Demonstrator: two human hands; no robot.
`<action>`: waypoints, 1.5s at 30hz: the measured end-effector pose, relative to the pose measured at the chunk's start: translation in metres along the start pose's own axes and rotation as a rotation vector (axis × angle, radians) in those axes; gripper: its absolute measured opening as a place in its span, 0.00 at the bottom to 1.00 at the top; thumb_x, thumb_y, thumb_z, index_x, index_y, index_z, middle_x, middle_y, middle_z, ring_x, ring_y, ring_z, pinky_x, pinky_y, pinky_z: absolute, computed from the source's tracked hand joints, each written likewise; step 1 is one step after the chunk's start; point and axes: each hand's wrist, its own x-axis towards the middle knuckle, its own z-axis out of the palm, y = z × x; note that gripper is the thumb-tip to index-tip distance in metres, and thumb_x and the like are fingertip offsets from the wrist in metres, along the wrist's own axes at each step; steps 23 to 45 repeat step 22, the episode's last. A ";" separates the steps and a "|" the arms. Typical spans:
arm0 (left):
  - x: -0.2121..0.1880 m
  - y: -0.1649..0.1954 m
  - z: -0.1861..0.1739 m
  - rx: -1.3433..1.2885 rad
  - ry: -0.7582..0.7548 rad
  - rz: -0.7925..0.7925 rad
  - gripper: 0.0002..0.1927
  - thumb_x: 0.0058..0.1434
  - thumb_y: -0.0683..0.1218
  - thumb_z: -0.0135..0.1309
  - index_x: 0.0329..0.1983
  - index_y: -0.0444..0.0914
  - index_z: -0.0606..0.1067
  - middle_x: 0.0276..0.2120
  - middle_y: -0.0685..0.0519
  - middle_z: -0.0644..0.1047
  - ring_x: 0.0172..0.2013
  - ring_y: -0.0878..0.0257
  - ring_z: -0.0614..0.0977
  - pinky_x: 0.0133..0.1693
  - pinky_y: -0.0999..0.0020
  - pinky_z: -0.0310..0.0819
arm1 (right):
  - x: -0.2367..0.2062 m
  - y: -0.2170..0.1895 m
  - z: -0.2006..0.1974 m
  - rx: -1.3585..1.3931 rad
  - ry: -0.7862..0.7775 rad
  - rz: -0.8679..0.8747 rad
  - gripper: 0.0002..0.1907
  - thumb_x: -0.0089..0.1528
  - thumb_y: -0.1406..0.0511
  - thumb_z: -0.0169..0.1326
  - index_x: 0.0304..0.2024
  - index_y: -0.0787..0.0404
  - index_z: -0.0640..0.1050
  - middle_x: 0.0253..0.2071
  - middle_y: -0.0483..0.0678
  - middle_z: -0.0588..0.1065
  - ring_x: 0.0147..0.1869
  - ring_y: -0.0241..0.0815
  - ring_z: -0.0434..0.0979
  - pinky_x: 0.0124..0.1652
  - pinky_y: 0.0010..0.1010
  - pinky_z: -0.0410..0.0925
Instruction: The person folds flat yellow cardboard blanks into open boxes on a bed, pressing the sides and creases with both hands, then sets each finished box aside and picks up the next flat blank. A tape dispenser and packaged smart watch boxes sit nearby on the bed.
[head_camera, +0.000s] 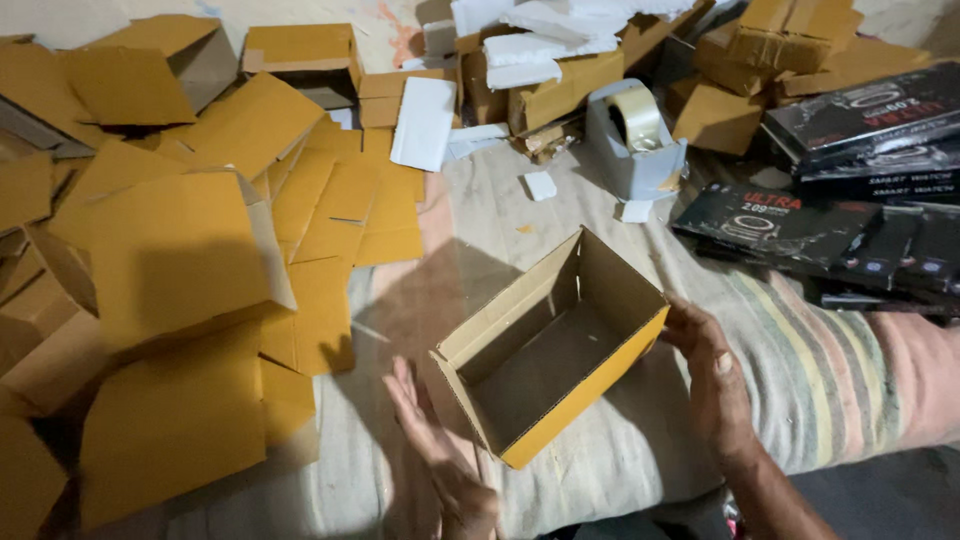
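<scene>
Striped cloth (800, 350) underneath; right hand (715, 375) grips open cardboard box (555, 345); left hand (435, 455) flat, fingers extended, beside it.

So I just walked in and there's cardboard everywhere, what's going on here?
A person is handling a small open cardboard box, yellow outside and brown inside, on a cloth-covered surface. Their right hand grips its right corner; the left hand is open beside its left end. Flat and folded yellow boxes pile up on the left, a tape dispenser sits behind, and black product boxes are stacked on the right.
</scene>
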 end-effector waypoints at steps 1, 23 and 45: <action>-0.005 0.006 -0.004 0.060 -0.056 0.019 0.69 0.57 0.81 0.51 0.81 0.32 0.37 0.79 0.35 0.45 0.80 0.45 0.50 0.79 0.48 0.41 | 0.004 -0.004 -0.001 -0.029 -0.012 -0.047 0.53 0.63 0.33 0.42 0.72 0.69 0.60 0.70 0.62 0.64 0.75 0.55 0.61 0.72 0.47 0.53; 0.057 -0.054 -0.050 -0.176 -0.487 -0.207 0.63 0.50 0.60 0.69 0.81 0.34 0.50 0.74 0.44 0.59 0.74 0.50 0.61 0.72 0.55 0.57 | 0.010 -0.025 0.038 -0.333 -0.220 -0.058 0.64 0.54 0.30 0.50 0.78 0.61 0.48 0.81 0.56 0.46 0.87 0.58 0.40 0.77 0.49 0.38; 0.057 -0.054 -0.050 -0.176 -0.487 -0.207 0.63 0.50 0.60 0.69 0.81 0.34 0.50 0.74 0.44 0.59 0.74 0.50 0.61 0.72 0.55 0.57 | 0.010 -0.025 0.038 -0.333 -0.220 -0.058 0.64 0.54 0.30 0.50 0.78 0.61 0.48 0.81 0.56 0.46 0.87 0.58 0.40 0.77 0.49 0.38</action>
